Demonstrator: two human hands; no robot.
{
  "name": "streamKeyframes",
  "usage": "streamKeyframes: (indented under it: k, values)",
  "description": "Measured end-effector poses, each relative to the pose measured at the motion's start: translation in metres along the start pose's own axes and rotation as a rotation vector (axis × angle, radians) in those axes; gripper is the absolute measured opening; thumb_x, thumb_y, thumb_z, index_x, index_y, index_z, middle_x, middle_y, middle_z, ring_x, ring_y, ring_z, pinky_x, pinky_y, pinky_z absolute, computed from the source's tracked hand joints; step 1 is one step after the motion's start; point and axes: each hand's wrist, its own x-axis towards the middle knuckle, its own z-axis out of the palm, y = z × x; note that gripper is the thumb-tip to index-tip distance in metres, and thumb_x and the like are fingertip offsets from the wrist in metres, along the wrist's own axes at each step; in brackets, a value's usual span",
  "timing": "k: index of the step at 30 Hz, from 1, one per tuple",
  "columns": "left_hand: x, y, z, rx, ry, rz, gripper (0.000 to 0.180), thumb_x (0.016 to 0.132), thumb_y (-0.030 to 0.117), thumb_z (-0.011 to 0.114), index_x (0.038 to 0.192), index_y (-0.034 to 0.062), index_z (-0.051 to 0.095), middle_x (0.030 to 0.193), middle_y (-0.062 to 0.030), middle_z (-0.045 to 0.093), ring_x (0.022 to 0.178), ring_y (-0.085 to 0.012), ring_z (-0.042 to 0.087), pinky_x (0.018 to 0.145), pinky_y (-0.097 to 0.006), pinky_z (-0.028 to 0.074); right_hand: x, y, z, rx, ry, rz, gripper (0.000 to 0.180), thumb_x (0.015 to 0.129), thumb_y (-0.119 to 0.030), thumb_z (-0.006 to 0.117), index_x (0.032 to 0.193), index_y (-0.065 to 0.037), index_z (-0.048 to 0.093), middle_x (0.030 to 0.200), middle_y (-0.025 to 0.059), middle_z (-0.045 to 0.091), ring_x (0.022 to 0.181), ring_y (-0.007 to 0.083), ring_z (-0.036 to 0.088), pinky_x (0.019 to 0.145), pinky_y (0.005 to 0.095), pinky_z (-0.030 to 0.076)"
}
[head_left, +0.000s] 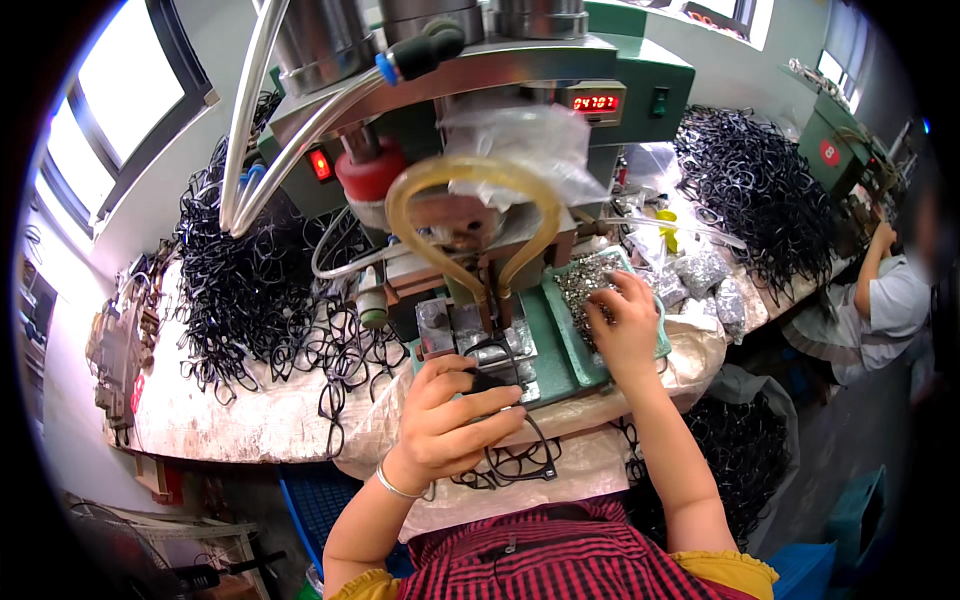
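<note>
My left hand [447, 418] is closed around a black eyeglass frame [540, 445], held at the metal fixture of a green bench press. Part of the frame lies under the press's narrow tip [495, 310]; the fingers cover some of it. My right hand [625, 325] reaches into a pale green tray [580, 372] heaped with small silvery metal parts [585, 290]. Its fingers are bent down together onto the parts, and whatever they pinch is too small to make out. A yellowish hose [475, 170] loops down in front of the press head.
Black eyeglass frames pile up at left [240, 300] and back right [750, 190]. Bags of small parts [705, 270] lie beyond the tray. More frames fill a sack [735, 450] below the table's right side. A co-worker [885, 300] sits at another machine at far right.
</note>
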Motion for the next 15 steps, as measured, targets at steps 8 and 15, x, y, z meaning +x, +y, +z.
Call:
streamKeyframes:
  k: [8,15]
  values:
    - [-0.025,0.035,-0.019,0.252,-0.035,-0.133,0.028,0.077,0.008,0.079,0.104,0.0102,0.074,0.107,-0.0094,0.075,0.089,-0.0291,0.064,0.084,-0.044,0.054,0.023,-0.009,0.039,-0.232,-0.091,-0.040,0.013,0.076,-0.012,0.075,0.086,-0.006,0.069,0.095,0.0111,0.065,0.097,0.0345,0.061,0.078,0.0454,0.053]
    - [-0.107,0.032,-0.131,0.571,0.660,-0.874,0.020,0.095,-0.005,0.059,0.114,-0.0032,0.065,0.113,-0.0127,0.068,0.105,-0.0236,0.063,0.095,-0.033,0.047,-0.034,0.021,-0.017,0.952,0.318,0.692,0.007,0.099,-0.006,0.063,0.104,-0.004,0.067,0.089,-0.0011,0.066,0.081,0.0061,0.060,0.074,0.0202,0.048]
